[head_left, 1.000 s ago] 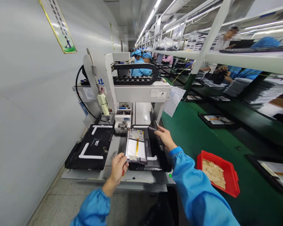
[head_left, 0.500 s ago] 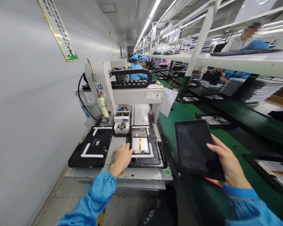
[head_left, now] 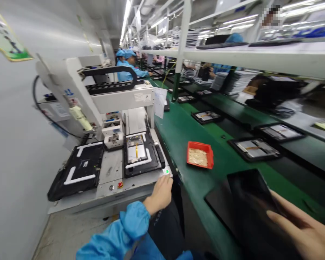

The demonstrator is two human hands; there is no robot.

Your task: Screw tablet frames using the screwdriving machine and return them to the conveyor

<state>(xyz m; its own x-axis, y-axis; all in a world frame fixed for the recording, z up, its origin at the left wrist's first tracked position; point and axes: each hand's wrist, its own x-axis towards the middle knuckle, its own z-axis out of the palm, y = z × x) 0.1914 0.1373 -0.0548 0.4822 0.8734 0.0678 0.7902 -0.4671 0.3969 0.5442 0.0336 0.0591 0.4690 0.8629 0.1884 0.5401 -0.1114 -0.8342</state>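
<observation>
The right hand bears a black tablet panel low at 4 o'clock, over the green conveyor belt. Its fingers lie extended across the dark glass, closed on the panel's edge, though the thumb is out of view. At 12 o'clock, the empty-handed left hand has its fingers together, their tips touching or just beside a green-lit button; whether they press it, I cannot tell. Beyond that button, a black fixture holds an opened tablet with a foil-covered battery. A second black fixture sits at 11 o'clock, and a red tray of pale pieces at 1 o'clock.
</observation>
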